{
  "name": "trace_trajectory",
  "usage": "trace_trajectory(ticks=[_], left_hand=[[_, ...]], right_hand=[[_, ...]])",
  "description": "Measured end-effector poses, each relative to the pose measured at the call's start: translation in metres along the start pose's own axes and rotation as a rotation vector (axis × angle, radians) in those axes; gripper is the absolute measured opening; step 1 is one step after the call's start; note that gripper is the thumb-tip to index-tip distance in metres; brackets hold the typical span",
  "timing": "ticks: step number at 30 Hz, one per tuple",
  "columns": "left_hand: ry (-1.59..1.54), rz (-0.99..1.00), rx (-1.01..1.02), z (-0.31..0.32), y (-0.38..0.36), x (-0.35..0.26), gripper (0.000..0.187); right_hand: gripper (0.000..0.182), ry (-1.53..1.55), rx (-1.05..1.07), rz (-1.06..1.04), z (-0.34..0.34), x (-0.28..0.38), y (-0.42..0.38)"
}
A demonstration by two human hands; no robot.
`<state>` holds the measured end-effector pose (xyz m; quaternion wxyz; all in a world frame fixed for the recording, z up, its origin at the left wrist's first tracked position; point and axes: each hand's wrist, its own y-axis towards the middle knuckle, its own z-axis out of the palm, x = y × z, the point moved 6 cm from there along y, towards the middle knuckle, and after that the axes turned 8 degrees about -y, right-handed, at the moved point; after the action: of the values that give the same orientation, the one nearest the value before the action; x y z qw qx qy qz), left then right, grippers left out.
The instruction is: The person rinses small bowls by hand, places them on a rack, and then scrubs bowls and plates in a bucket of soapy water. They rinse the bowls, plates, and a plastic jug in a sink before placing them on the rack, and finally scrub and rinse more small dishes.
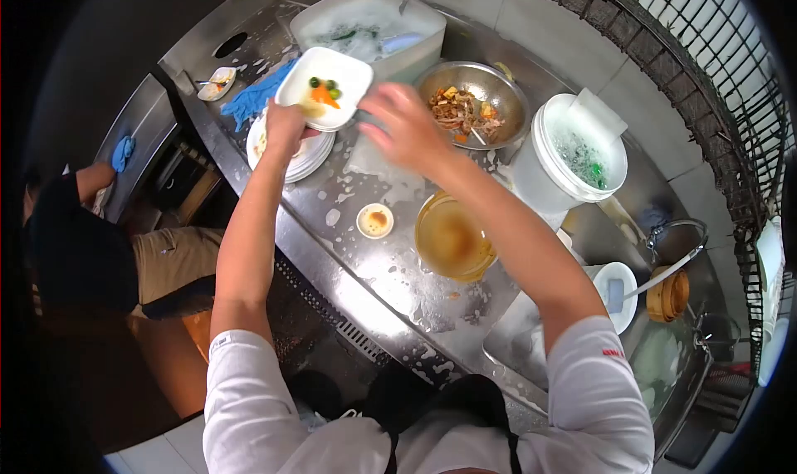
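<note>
My left hand (pixel 286 128) grips the near left edge of a white square dish (pixel 353 71), which is tilted. Green round pieces, orange slices (pixel 325 98) and a yellowish smear lie in it. My right hand (pixel 401 129) hovers just right of the dish, slightly blurred, thumb apart from the fingers, nothing visible in it. Beneath the left hand stands a stack of white plates (pixel 314 160). A metal bowl (pixel 516 100) of food scraps sits beyond my right hand. Nearer me are a small white sauce dish (pixel 375 222) and a bowl of brown liquid (pixel 452 237).
A tub of suds (pixel 432 38) stands at the back, with blue gloves (pixel 257 96) and a small dish with a spoon (pixel 217 85) to its left. At right are a white bucket (pixel 540 171), hose (pixel 660 285) and bamboo steamers (pixel 668 295). Another person (pixel 83 233) is at left.
</note>
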<state>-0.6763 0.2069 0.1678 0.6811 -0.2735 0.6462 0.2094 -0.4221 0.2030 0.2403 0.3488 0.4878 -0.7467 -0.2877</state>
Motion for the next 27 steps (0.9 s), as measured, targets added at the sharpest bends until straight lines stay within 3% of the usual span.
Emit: trace_trajectory(ticks=[2, 3, 5, 7, 8, 11, 13, 14, 17, 18, 19, 21, 23, 25, 26, 27], left_hand=[[0.012, 0.001, 0.129, 0.042, -0.013, -0.012, 0.045], [0.036, 0.009, 0.163, 0.059, -0.011, -0.011, 0.045], [0.104, 0.051, 0.181, 0.093, -0.006, -0.012, 0.045], [0.115, 0.072, 0.135, 0.114, -0.014, -0.021, 0.047], [0.259, 0.178, 0.079, 0.121, -0.008, -0.025, 0.047], [0.559, 0.519, -0.042, 0.147, -0.006, -0.039, 0.046], [0.596, 0.778, -0.047, 0.161, -0.021, -0.057, 0.045], [0.564, 0.813, -0.040, 0.164, -0.015, -0.057, 0.041], [0.637, 0.726, -0.091, 0.160, -0.004, -0.061, 0.044], [0.582, 0.623, -0.093, 0.156, 0.007, -0.051, 0.045], [0.263, 0.391, 0.125, 0.157, -0.019, -0.052, 0.043], [-0.002, 0.364, 0.255, 0.159, -0.078, -0.048, 0.042], [0.057, 0.347, 0.316, 0.160, -0.147, -0.038, 0.037], [0.034, 0.277, 0.433, 0.166, -0.220, -0.010, 0.039], [-0.114, 0.166, 0.616, 0.173, -0.252, 0.007, 0.047], [-0.073, 0.155, 0.731, 0.174, -0.289, 0.011, 0.055]], right_hand=[[0.053, -0.052, 0.134, -0.001, 0.050, -0.030, 0.034], [0.056, -0.198, 0.194, 0.107, 0.071, -0.050, 0.039], [0.045, -0.316, 0.091, 0.103, 0.093, -0.086, 0.038], [0.037, -0.251, 0.481, 0.104, 0.083, -0.109, 0.032], [0.034, -0.216, 0.669, 0.100, 0.070, -0.118, 0.027], [0.025, -0.437, 0.565, 0.054, 0.033, -0.158, -0.007], [0.026, -0.743, 0.311, -0.057, 0.004, -0.175, -0.019], [0.027, -0.891, 0.184, -0.108, -0.007, -0.179, -0.030], [0.032, -0.666, 0.038, 0.502, -0.022, -0.175, -0.055], [0.038, -0.282, 0.057, 0.792, -0.034, -0.163, -0.058], [0.043, 0.121, 0.054, 1.067, -0.044, -0.143, -0.063], [0.052, 0.913, -0.043, 1.052, -0.043, -0.105, -0.078], [0.052, 0.972, -0.431, 0.854, -0.064, -0.073, -0.104], [0.051, 0.967, -0.610, 1.006, -0.100, -0.044, -0.168], [0.050, 1.007, -0.650, 1.144, -0.121, -0.025, -0.202], [0.050, 1.061, -0.685, 1.272, -0.142, -0.004, -0.235]])
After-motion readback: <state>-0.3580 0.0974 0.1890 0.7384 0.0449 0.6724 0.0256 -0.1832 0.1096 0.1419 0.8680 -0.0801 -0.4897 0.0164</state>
